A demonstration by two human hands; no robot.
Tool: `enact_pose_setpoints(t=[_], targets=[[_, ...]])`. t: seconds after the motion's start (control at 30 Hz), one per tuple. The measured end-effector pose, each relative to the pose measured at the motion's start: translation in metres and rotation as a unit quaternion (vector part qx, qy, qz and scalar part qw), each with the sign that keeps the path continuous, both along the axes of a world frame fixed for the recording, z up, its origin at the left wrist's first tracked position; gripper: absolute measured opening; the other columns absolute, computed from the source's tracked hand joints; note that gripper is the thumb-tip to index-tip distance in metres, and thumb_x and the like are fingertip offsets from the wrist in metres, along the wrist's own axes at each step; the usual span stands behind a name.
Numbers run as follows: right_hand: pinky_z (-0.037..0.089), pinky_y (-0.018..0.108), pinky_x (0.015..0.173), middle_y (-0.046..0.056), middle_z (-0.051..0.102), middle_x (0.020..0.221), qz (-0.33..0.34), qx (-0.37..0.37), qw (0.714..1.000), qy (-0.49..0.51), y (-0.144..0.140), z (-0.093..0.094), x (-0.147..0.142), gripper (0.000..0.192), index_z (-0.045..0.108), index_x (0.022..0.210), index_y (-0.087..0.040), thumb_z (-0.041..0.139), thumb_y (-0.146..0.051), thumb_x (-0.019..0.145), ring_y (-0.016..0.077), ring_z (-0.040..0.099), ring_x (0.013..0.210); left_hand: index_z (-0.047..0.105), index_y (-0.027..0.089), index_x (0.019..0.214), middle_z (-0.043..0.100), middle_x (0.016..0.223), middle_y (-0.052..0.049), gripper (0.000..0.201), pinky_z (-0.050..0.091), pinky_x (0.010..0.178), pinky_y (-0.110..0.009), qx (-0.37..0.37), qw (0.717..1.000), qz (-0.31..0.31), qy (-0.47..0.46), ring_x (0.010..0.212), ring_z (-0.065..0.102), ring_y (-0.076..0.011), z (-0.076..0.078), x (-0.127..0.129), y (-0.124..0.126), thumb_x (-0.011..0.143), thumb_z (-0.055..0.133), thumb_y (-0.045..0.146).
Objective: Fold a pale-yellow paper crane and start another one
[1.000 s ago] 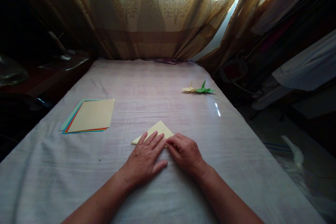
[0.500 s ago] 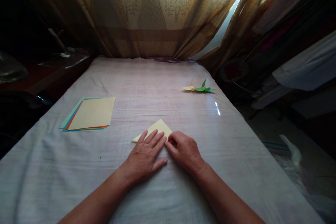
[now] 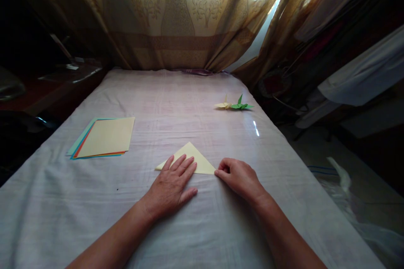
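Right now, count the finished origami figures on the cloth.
2: a pale yellow figure and a green figure, side by side at the far right. None seems hidden.

A home room: patterned curtains (image 3: 189,21) over a bright window, a cloth-covered worktop (image 3: 176,101), clothes (image 3: 362,71) hanging alongside.

A table (image 3: 195,105) covered with a pale, faintly checked cloth (image 3: 94,201) carries everything. A yellow paper triangle (image 3: 192,157) lies flat on the cloth, pressed down by the left hand (image 3: 170,185) on its near left part, while the right hand (image 3: 240,176) touches its right corner. Well to the left of the left hand lies a flat stack of coloured sheets (image 3: 102,138), a yellow sheet on top. Farther off, beyond the right hand, a small yellow folded figure (image 3: 223,104) and a green one (image 3: 241,105) rest on the cloth, just beside each other.
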State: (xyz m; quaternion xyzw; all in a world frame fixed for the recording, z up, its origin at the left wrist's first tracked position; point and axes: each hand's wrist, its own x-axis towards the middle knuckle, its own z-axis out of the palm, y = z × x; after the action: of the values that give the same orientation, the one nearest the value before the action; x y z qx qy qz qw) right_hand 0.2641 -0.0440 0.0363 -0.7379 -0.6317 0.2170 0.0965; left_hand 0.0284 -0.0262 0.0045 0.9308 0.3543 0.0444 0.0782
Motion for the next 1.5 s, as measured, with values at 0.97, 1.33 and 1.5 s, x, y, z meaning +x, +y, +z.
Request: enact_pose_setpoints(t=[0.97,1.33,1.5], targets=[[0.016,0.061,0.116,0.012,0.025,0.156,0.256,0.060,0.960,-0.101,-0.039,-0.033,-0.023,0.070,0.031,0.151,-0.017,0.047,-0.053,0.093,0.0311,0.023,0.145,0.032,0.032,0.150,0.030,0.157,-0.012,0.065,0.021,0.114,-0.058,-0.042,0.998,-0.021,0.031,0.144,0.027,-0.0342,0.009,-0.006,0.000,0.093,0.043,0.061],[0.015,0.060,0.117,0.012,0.027,0.156,0.250,0.084,0.959,-0.102,-0.040,-0.043,-0.021,0.068,0.031,0.151,-0.020,0.045,-0.052,0.093,0.0300,0.023,0.146,0.032,0.029,0.150,0.028,0.158,-0.011,0.066,0.012,0.116,-0.055,-0.050,0.997,0.011,0.064,0.146,0.024,-0.0298,0.011,-0.054,0.000,0.094,0.034,0.065],[0.016,0.059,0.117,0.011,0.027,0.156,0.243,0.081,0.961,-0.106,-0.042,-0.046,-0.019,0.068,0.030,0.151,-0.019,0.045,-0.052,0.093,0.0297,0.023,0.146,0.029,0.029,0.152,0.030,0.157,-0.008,0.069,0.007,0.118,-0.052,-0.042,0.995,0.028,0.083,0.146,0.024,-0.0285,0.011,-0.086,0.002,0.094,0.032,0.066]])
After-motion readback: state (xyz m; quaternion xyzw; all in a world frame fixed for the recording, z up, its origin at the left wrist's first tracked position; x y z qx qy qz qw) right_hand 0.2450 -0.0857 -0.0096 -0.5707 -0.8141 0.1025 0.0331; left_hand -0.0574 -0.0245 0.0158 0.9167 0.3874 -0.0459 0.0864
